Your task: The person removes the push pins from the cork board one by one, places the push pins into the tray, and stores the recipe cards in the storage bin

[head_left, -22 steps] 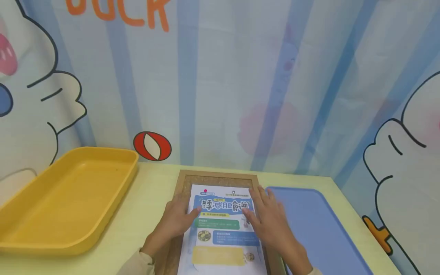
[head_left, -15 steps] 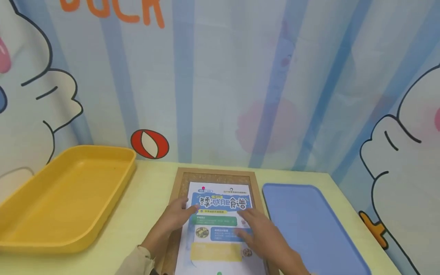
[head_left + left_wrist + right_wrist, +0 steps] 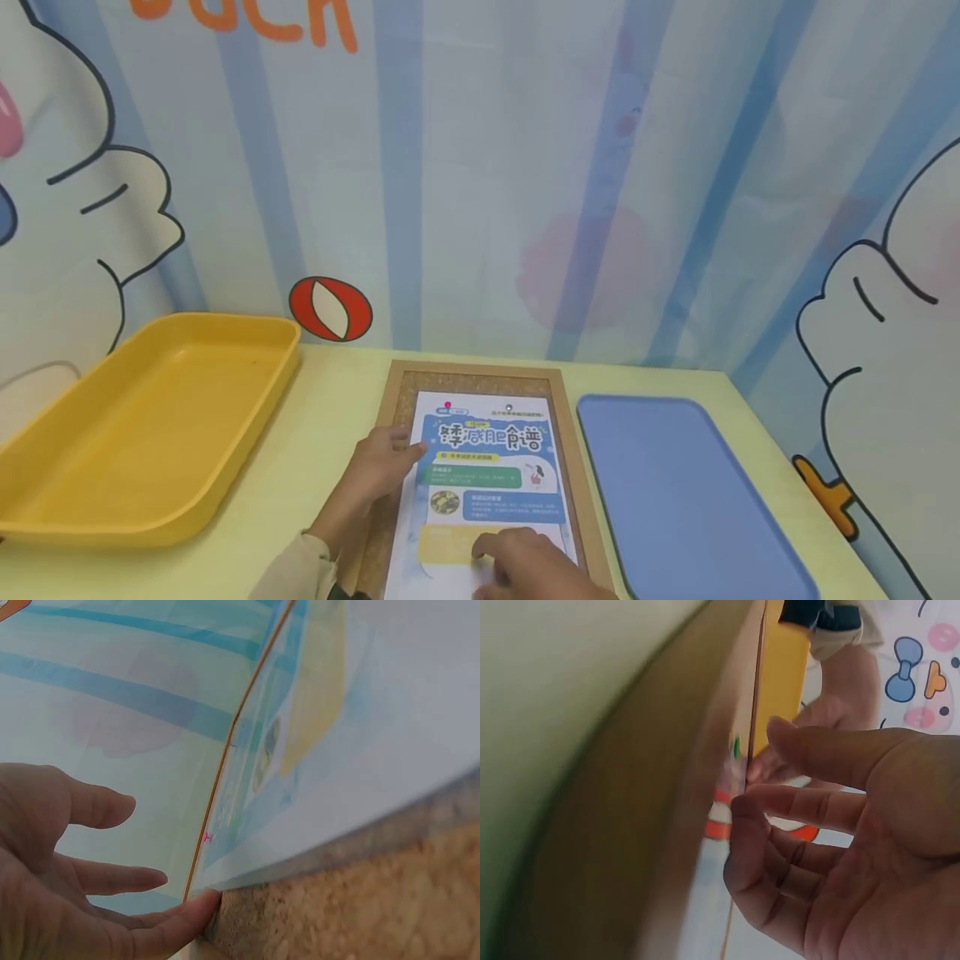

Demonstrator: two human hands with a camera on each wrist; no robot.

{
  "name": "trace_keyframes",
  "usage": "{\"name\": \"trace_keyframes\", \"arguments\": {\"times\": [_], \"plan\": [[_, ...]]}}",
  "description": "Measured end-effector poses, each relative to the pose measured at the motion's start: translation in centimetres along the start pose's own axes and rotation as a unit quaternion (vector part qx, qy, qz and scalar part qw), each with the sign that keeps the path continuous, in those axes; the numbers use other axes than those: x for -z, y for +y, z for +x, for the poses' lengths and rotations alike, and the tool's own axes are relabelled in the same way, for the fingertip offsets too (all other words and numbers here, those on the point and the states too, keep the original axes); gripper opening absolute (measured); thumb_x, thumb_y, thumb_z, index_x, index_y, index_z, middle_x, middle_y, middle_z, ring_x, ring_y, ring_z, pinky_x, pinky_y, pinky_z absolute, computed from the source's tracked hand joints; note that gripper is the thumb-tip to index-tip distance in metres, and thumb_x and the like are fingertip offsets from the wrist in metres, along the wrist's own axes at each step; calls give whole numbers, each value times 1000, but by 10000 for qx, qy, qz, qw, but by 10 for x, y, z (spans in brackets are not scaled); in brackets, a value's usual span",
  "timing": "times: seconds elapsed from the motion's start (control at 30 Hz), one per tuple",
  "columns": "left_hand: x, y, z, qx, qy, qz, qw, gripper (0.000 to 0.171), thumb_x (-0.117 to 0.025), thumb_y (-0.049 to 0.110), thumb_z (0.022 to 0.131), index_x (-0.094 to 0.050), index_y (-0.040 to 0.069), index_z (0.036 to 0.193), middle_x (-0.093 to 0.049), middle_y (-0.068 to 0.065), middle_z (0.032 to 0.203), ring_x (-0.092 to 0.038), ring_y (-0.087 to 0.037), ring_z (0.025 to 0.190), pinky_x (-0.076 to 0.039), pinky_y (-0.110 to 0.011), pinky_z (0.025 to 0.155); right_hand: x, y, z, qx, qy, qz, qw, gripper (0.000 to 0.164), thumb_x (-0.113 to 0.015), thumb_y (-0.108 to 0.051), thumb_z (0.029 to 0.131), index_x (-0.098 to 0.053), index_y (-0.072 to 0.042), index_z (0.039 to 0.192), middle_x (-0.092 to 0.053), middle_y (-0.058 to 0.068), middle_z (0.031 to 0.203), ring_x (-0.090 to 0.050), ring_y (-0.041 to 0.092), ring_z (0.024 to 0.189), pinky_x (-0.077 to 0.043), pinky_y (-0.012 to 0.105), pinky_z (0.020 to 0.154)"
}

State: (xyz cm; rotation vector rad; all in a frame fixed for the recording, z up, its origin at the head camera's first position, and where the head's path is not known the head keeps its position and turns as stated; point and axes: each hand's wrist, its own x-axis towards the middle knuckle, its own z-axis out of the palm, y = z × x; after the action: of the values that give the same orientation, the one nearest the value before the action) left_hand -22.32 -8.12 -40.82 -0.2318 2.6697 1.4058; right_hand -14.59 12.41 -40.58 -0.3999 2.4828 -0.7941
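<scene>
paper (image 3: 487,492) lies on board (image 3: 480,383) on worktop (image 3: 341,408) | left hand (image 3: 381,465): grip wide, empty, at board edge | right hand (image 3: 531,568): grip half bent, empty, over paper | bump could loosen pins (image 3: 447,405); paper might slide

Wide gap on bench (image 3: 337,392) between yellow tray (image 3: 291,362) and corkboard (image 3: 480,382); left hand (image 3: 382,462) and sleeve (image 3: 300,571) cross its near part; yellow tray's raised rim bars way farther left
Right side: narrow slit between corkboard and blue tray (image 3: 690,500)
Far side: thin bench strip, then upright backdrop (image 3: 480,183) blocking
From above: far half of sheet (image 3: 487,417) reachable between hands; right hand (image 3: 532,567) blocks near part
</scene>
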Motion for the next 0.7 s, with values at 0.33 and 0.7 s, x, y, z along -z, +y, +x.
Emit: {"name": "trace_keyframes", "arguments": {"times": [0.33,0.7], "plan": [[-2,-1,0,-220,247,329,9989,46,-63,20,96,-58,-7,133,-68,-25,116,-67,-27,90,-55,-31,64,-12,3,4,491,103,-354,9981,18,-81,-17,79,-71,-11,92,-58,-3,60,-53,8,53,-47,21,53],[2,-1,-6,-452,474,730,9952,49,-64,20,95,-56,-9,133,-64,-26,125,-65,-39,109,-58,-50,86,-17,0,12,1154,514,-1535,9800,5,-77,-7,80,-73,-9,84,-57,-4,66,-45,4,61,-42,19,58]]}}
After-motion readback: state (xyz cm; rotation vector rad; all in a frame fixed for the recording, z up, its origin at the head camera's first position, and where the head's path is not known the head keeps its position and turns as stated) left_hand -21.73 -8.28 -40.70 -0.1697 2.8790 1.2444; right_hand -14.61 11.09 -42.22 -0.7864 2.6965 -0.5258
